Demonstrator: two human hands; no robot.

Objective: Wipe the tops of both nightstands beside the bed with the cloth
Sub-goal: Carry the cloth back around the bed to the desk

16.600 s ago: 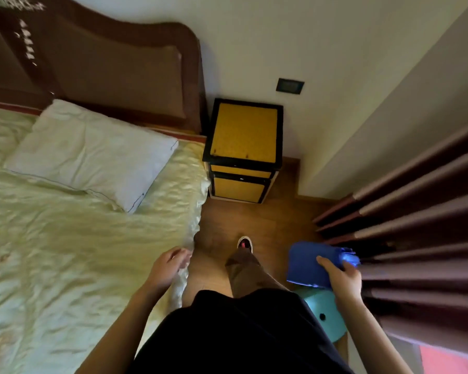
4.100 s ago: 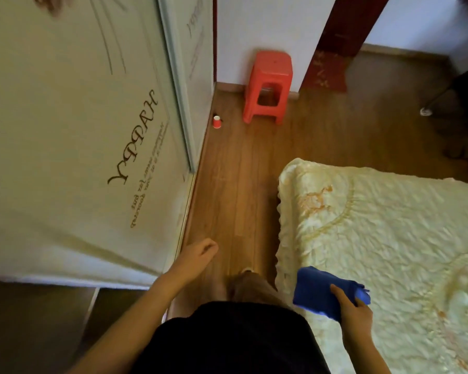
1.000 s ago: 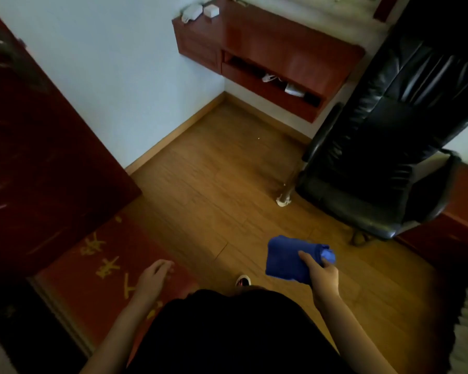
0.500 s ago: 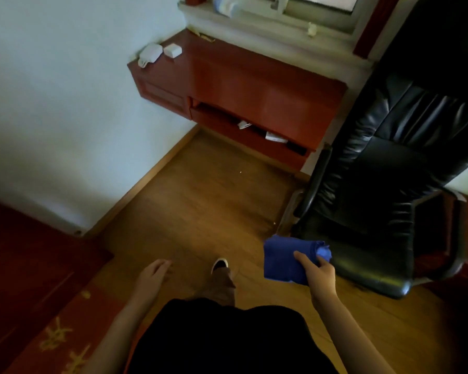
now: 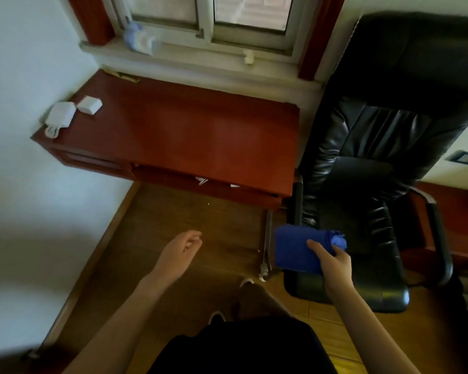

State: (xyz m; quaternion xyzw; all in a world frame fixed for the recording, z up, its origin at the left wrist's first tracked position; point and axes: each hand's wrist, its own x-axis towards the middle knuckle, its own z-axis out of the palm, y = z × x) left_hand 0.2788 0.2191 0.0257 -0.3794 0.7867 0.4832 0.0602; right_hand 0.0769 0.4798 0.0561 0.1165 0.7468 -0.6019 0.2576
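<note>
- Far left, on the corner of the red-brown wooden desk [image 5: 189,139] against the pale wall: two small white boxy items [image 5: 61,114] — what they are cannot be made out.
- Above the desk: grey-framed window [image 5: 208,20], with a pale blue-white bundle [image 5: 139,40] sitting on its sill.
- Lower left of centre: person's left hand [image 5: 180,252] held over the brown wood-plank floor [image 5: 200,225], empty, fingers loosely curled and slightly apart, touching nothing.
- Bottom centre: dark shirt, one trouser leg and a shoe tip point toward the desk.
- Right of centre: folded blue cloth [image 5: 297,248] gripped in the right hand [image 5: 335,265] — thumb on top, fingers wrapped beneath, one bunched end sticking out past the knuckles.
- Cloth held in the air, just in front of the black leather armchair [image 5: 362,163] seat.
- Right: chair stands beside the desk, curved armrests on both sides.
</note>
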